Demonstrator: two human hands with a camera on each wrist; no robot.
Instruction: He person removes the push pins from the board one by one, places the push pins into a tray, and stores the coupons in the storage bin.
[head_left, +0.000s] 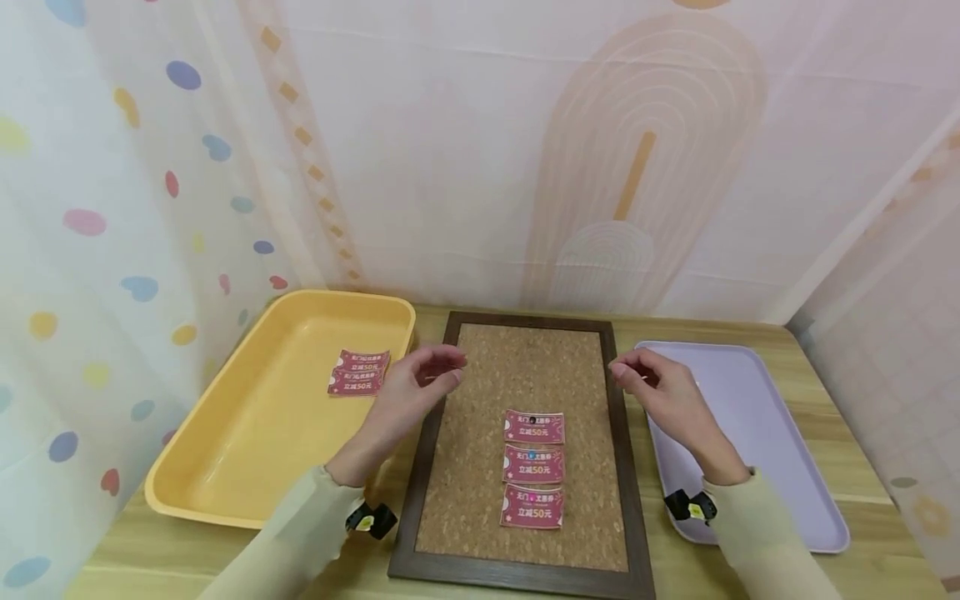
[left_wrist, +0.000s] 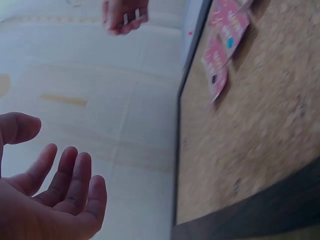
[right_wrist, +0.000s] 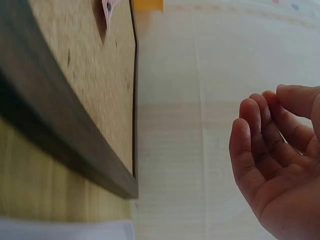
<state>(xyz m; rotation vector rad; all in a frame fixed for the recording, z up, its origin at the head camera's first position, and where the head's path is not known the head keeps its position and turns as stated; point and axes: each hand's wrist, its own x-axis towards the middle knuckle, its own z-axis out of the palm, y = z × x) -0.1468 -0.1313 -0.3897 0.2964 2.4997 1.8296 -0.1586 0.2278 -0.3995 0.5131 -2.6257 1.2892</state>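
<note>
A cork board (head_left: 472, 433) in a dark brown frame lies on the table. Three red coupons run down its lower middle: the upper coupon (head_left: 543, 432) has a black pin, the middle coupon (head_left: 543, 471) a blue pin and the lower coupon (head_left: 543, 514) a pink pin. My left hand (head_left: 405, 392) hovers above the board's left edge, its fingers loosely bent around nothing. Over the right edge hangs my right hand (head_left: 670, 398), the thumb close to the index fingertip and no object showing between them. In the left wrist view, relaxed left fingers (left_wrist: 75, 180) are spread apart from the thumb.
To the left stands a yellow tray (head_left: 247, 442) with two overlapping red coupons (head_left: 356, 383) near its right side. A lilac tray (head_left: 765, 425) sits right of the board, partly beneath the right forearm. Behind the wooden table (head_left: 847, 408) hangs a patterned curtain (head_left: 450, 167).
</note>
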